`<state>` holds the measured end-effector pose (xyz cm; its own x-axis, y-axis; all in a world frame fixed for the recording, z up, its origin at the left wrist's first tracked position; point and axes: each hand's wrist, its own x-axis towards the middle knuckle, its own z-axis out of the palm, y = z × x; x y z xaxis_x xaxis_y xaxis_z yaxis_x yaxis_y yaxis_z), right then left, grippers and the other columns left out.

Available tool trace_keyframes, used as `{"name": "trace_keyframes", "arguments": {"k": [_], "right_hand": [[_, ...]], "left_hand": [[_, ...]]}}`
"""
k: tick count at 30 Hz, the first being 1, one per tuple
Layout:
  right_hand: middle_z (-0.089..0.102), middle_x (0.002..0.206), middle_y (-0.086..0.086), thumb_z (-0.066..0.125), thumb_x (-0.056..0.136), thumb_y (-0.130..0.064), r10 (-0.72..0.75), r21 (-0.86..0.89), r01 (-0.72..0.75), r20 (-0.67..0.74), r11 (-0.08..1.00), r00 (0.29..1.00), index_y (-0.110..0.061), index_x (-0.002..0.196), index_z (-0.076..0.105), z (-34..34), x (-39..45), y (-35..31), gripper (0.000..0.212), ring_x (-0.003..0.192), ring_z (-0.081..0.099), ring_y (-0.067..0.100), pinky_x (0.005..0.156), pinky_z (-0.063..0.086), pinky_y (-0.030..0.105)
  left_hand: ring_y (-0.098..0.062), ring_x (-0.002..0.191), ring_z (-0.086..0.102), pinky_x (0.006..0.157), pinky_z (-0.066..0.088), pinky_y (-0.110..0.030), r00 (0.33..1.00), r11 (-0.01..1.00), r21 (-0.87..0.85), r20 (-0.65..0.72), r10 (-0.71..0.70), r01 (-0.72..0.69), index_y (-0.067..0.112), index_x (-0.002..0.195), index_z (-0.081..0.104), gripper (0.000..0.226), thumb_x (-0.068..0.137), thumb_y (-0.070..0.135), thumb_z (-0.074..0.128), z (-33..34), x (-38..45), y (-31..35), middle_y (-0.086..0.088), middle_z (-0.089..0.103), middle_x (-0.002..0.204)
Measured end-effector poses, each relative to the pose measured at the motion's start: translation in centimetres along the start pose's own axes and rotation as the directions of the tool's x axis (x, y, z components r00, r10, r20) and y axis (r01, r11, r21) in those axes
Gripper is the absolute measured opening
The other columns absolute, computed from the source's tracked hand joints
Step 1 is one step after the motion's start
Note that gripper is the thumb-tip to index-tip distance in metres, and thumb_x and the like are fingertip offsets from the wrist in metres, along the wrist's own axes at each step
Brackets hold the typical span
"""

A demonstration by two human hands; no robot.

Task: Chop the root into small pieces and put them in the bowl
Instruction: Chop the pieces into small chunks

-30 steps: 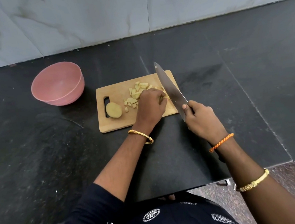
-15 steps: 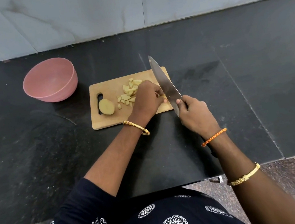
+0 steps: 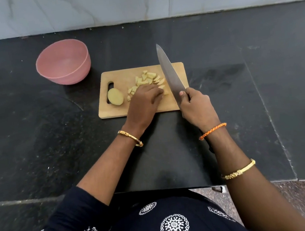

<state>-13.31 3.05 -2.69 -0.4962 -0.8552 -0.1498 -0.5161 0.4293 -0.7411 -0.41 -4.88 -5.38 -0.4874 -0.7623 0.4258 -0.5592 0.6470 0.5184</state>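
Two hands over the black tabletop (image 3: 36, 148): wooden board (image 3: 116, 77), empty pink bowl (image 3: 62, 62) well left. Right hand (image 3: 195, 108) clamps the knife (image 3: 169, 73); left hand (image 3: 144, 104) curls over root pieces (image 3: 147, 79). Best tuck those fingertips back before chopping; one half root (image 3: 115, 96) waits.

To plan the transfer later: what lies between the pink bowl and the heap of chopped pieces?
In the head view, bare black counter, then the cutting board's handle end; the uncut root piece sits just below that line, away from the pink bowl and chopped pieces.

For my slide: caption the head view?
Right hand chops root pieces with a knife, left hand steadying.
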Motion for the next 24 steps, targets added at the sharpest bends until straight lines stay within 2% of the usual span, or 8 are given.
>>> {"name": "trace_keyframes", "arguments": {"k": [3,9,13,17,20,24], "right_hand": [[0.049,0.068,0.001,0.036,0.099,-0.028,-0.005,-0.006,0.005,0.035,1.000,0.999,-0.017,0.074,0.042,0.6,0.3,-0.5,0.029,0.071,0.050,0.027,0.064,0.037,0.031],[0.056,0.081,0.010,0.036,0.099,-0.029,-0.037,-0.055,0.040,0.056,0.998,0.998,-0.012,0.087,0.051,0.6,0.1,0.0,0.025,0.081,0.056,0.033,0.072,0.048,0.039],[0.058,0.080,0.012,0.035,0.099,-0.031,-0.082,-0.092,0.086,0.046,0.992,0.996,-0.011,0.089,0.051,0.6,-0.5,0.4,0.027,0.080,0.057,0.035,0.072,0.050,0.042],[0.057,0.082,0.012,0.034,0.099,-0.031,-0.094,-0.133,0.099,0.042,0.986,0.995,-0.010,0.096,0.052,0.6,-1.2,0.8,0.028,0.078,0.055,0.035,0.068,0.047,0.038],[0.060,0.084,0.014,0.034,0.099,-0.031,-0.094,-0.138,0.099,0.039,0.985,0.995,-0.009,0.097,0.053,0.5,-1.7,0.8,0.029,0.079,0.057,0.036,0.071,0.050,0.041],[0.058,0.082,0.014,0.033,0.100,-0.031,-0.092,-0.144,0.098,0.051,0.985,0.994,-0.009,0.096,0.052,0.2,-2.4,1.1,0.029,0.079,0.057,0.036,0.069,0.050,0.040]], "left_hand": [[-0.027,0.095,0.065,0.086,0.051,-0.034,0.995,0.992,0.085,-0.006,0.098,-0.097,0.003,0.095,0.069,0.014,0.083,0.007,0.065,0.4,-0.6,-0.6,-0.014,0.071,0.098],[-0.026,0.094,0.068,0.085,0.052,-0.036,0.990,0.978,0.154,-0.006,0.144,-0.141,0.003,0.101,0.070,0.022,0.083,0.007,0.058,1.0,-1.3,-0.6,-0.012,0.072,0.100],[-0.026,0.101,0.066,0.091,0.051,-0.038,0.996,0.994,0.072,0.016,0.086,-0.087,0.002,0.107,0.068,0.028,0.080,-0.003,0.060,1.0,-1.7,-0.3,-0.015,0.068,0.110],[-0.024,0.106,0.064,0.096,0.049,-0.037,1.000,1.000,-0.001,-0.010,0.006,-0.006,0.002,0.109,0.067,0.031,0.082,-0.007,0.057,1.1,-1.9,0.3,-0.014,0.066,0.113],[-0.022,0.103,0.065,0.094,0.050,-0.034,0.989,0.983,-0.133,-0.048,-0.138,0.131,0.005,0.116,0.064,0.031,0.086,-0.001,0.057,1.3,-2.0,0.9,-0.012,0.067,0.113],[-0.016,0.113,0.060,0.104,0.040,-0.027,0.962,0.937,-0.240,-0.046,-0.271,0.253,0.009,0.132,0.050,0.048,0.085,0.007,0.063,1.4,-2.2,1.1,-0.005,0.069,0.111]]}}
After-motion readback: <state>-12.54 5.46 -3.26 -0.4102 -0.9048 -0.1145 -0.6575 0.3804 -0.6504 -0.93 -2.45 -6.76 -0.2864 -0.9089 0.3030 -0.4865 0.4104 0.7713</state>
